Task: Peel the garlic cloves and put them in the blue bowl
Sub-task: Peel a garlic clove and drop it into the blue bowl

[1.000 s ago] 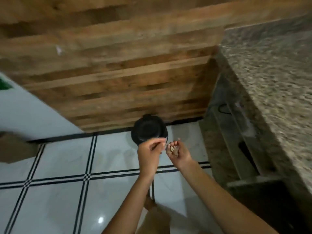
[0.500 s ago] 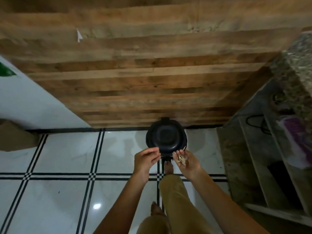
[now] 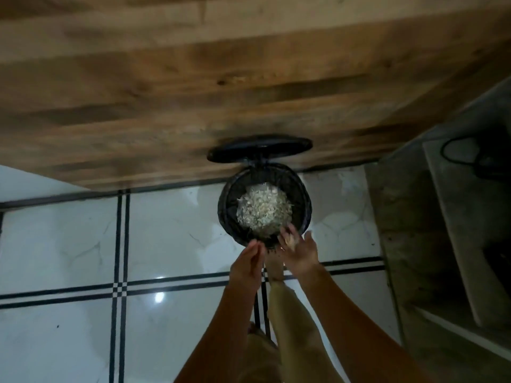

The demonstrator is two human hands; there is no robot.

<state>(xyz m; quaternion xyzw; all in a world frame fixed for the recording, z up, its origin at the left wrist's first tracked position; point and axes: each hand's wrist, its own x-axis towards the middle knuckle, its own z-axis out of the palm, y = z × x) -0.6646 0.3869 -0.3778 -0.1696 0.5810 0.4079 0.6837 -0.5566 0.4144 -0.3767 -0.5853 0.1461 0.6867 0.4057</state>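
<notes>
Head view shows the pedal bin point(image 3: 265, 205) open just beyond the fingers, full of pale skins. Right hand point(image 3: 300, 251) tips garlic peel point(image 3: 289, 240) from loosely spread fingers; left hand point(image 3: 246, 265) is relaxed, empty. Peel could flutter onto the floor point(image 3: 166, 239). No cloves or bowl visible.

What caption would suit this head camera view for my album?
Right hand tips garlic skins into an open black pedal bin half full of peelings, left hand beside it.
</notes>
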